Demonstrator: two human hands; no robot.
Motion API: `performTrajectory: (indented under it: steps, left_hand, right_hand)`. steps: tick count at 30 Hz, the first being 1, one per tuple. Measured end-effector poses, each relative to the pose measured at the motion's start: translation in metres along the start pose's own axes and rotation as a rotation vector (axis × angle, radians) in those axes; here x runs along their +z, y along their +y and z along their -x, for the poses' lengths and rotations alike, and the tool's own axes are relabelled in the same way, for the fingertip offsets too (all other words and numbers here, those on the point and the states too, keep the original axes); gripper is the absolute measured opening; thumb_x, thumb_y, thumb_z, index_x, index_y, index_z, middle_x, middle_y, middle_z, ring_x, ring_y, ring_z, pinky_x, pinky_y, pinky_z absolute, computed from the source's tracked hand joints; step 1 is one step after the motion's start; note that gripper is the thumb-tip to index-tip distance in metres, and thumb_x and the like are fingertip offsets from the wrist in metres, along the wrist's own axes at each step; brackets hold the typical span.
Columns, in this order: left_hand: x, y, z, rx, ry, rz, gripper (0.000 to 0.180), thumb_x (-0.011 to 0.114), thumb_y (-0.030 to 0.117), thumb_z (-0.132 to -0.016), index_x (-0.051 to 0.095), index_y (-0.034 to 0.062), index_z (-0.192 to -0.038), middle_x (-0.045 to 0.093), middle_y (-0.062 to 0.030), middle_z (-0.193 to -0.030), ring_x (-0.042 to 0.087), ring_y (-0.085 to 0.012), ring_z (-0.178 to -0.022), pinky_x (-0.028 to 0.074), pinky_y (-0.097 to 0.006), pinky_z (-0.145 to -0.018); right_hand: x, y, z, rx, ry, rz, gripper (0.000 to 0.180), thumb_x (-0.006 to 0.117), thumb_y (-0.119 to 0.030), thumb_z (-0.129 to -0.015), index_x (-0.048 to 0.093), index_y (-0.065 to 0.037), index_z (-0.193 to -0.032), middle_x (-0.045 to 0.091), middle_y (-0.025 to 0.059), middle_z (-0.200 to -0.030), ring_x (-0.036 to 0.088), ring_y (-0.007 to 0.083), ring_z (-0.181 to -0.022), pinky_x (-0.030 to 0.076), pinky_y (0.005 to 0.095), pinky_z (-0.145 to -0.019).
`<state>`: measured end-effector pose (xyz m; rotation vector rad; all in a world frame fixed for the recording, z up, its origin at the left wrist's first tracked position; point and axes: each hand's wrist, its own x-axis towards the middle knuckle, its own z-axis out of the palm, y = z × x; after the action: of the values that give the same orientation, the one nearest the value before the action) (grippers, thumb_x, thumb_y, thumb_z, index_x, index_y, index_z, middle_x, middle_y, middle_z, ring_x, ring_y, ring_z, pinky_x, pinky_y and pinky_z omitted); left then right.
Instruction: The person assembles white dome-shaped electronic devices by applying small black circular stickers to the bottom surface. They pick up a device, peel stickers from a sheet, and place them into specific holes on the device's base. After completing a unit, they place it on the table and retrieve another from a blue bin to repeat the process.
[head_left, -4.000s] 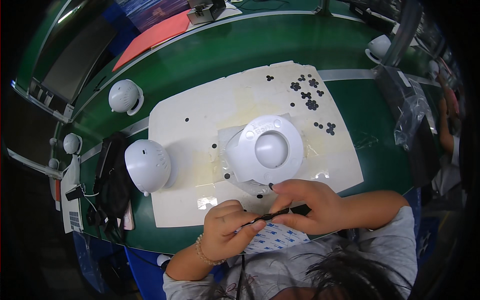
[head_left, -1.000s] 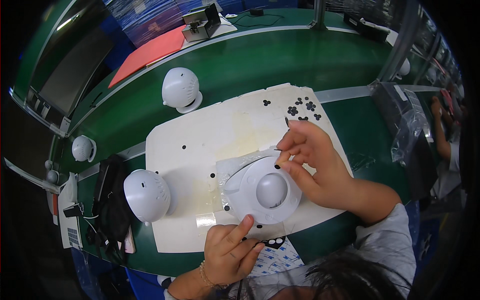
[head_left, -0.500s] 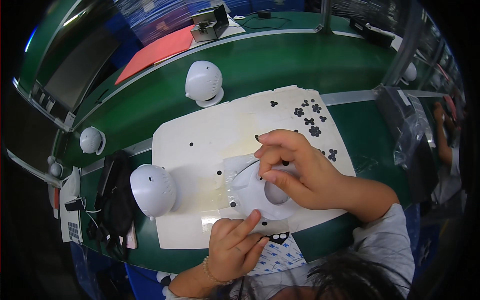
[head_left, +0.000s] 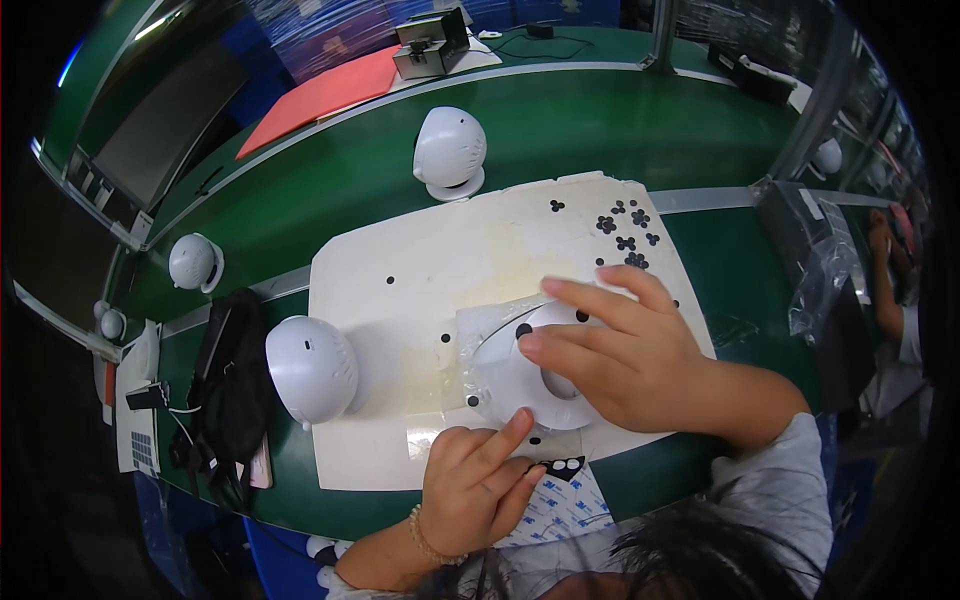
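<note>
A white, rounded base with a round opening (head_left: pixel 520 385) lies on a clear plastic bag (head_left: pixel 480 325) in front of me. Over it my right hand (head_left: pixel 625 350) is open, fingers spread, with a black round pad (head_left: pixel 525 331) at one fingertip; whether the pad sticks to the finger or the base I cannot tell. Another black pad (head_left: pixel 582 316) shows beside the fingers. My left hand (head_left: pixel 475 485) is closed on a black strip with white circles (head_left: pixel 568 466), its index finger stretched toward the base's near edge. Below the strip hangs a blue-printed white backing sheet (head_left: pixel 565 510).
A white board (head_left: pixel 400 240) carries black pads, with clusters (head_left: pixel 625 243) at its far right. White dome-shaped devices stand left (head_left: pixel 312 370) and on the green belt (head_left: pixel 450 150), (head_left: pixel 195 262). A black bag (head_left: pixel 225 400) lies left; a dark box (head_left: pixel 800 220) stands right.
My right hand has gone from a pinch to spread fingers, lower over the base. The far white device has moved right along the green belt. My left hand has hardly moved.
</note>
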<state>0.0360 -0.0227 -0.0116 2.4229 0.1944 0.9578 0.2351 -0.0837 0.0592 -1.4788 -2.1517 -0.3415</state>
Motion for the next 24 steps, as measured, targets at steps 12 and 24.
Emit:
performTrajectory:
  steps: [12,24]
  left_hand:
    - [0.007,-0.003,0.001,0.016,0.028,0.035,0.012,0.067,0.007,-0.062,0.059,0.0028,-0.070,0.050,-0.0113,-0.121,0.050,-0.0203,-0.072,0.037,-0.033,-0.070]
    - [0.008,-0.002,-0.001,0.014,0.033,0.023,0.010,0.065,0.006,-0.063,0.059,0.0025,-0.070,0.049,-0.0122,-0.123,0.050,-0.0205,-0.072,0.036,-0.033,-0.072]
  right_hand:
    - [0.009,-0.017,0.036,0.343,-0.016,-0.534,0.007,0.057,-0.015,-0.079,0.058,-0.009,-0.081,0.031,0.0173,-0.134,0.015,0.0395,-0.128,0.016,0.0469,-0.098]
    - [0.013,-0.014,0.043,0.243,0.016,-0.322,0.010,0.057,-0.021,-0.079,0.061,-0.013,-0.084,0.038,0.0128,-0.130,0.024,0.0356,-0.125,0.019,0.0473,-0.095]
